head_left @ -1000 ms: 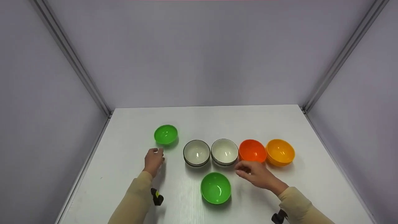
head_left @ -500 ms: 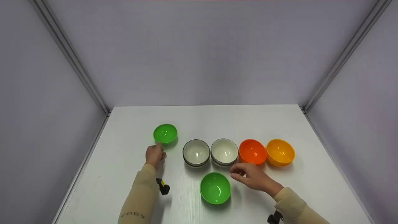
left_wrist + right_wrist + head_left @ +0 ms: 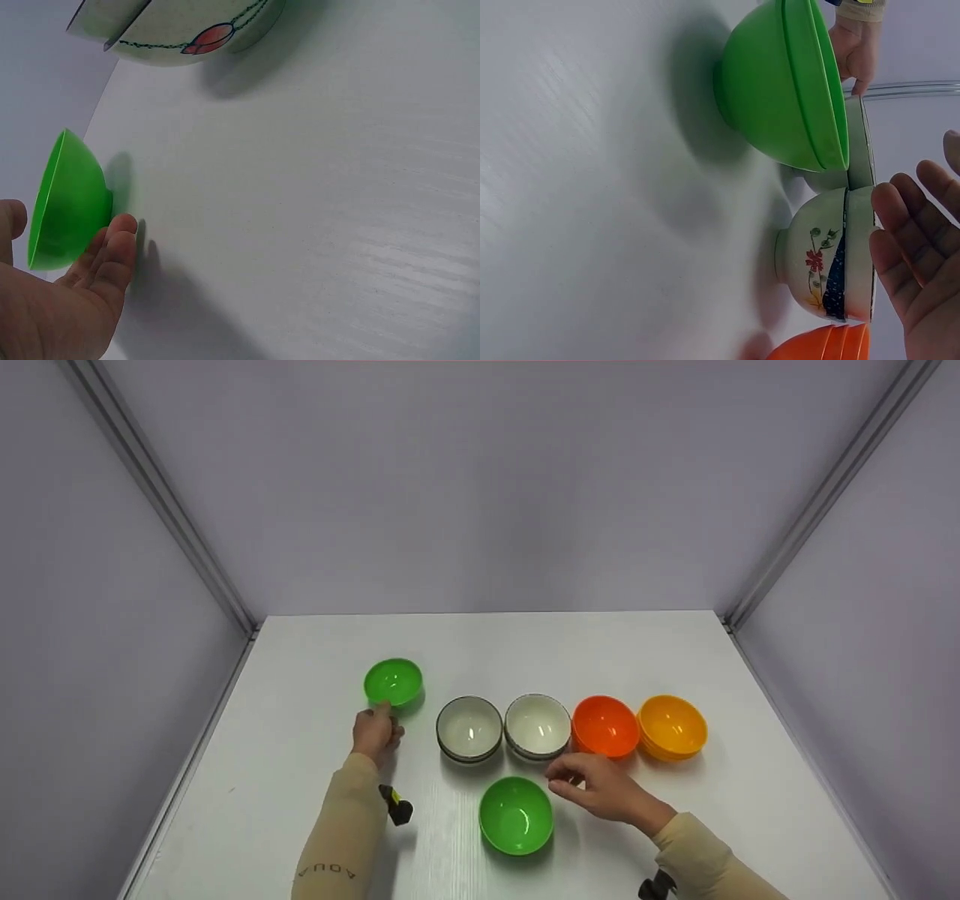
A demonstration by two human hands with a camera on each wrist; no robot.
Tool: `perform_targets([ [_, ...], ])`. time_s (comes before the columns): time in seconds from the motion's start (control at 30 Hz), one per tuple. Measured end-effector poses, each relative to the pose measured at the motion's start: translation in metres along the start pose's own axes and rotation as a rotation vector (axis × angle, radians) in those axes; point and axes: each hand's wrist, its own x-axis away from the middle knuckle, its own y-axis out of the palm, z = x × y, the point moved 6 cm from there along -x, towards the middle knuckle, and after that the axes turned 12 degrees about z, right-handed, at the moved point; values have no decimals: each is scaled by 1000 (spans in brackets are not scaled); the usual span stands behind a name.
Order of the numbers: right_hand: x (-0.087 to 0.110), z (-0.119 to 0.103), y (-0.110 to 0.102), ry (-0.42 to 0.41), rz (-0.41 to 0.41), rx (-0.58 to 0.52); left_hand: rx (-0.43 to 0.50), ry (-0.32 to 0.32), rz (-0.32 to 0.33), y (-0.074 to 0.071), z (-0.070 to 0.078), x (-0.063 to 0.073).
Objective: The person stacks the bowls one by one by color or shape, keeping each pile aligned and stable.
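A single green bowl stands at the back left of the table. My left hand is at its near side; in the left wrist view the fingers lie along the wall of the bowl, and the thumb is by its open side, seemingly just off the rim. A larger green bowl, apparently with another nested in it, stands at the front middle. To its right my right hand hovers with loosely bent fingers and holds nothing. Behind it are two stacks of patterned white bowls.
Right of the white stacks, in the same row, stand a stack of orange bowls and a stack of yellow bowls. Neighbouring stacks are very close together. Grey walls enclose the white table at the back and sides.
My left hand has moved forward to the near side of the small green bowl. My right hand has drifted slightly left. The bowls stand as before.
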Motion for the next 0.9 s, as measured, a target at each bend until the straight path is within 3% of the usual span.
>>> perform_targets([
  [0.43, 1, 2, 6, -8, -8, -8, -88, 42, 12, 3, 3, -10],
  [0.9, 1, 2, 10, 19, -14, 0, 11, 51, 16, 2, 2, -13],
])
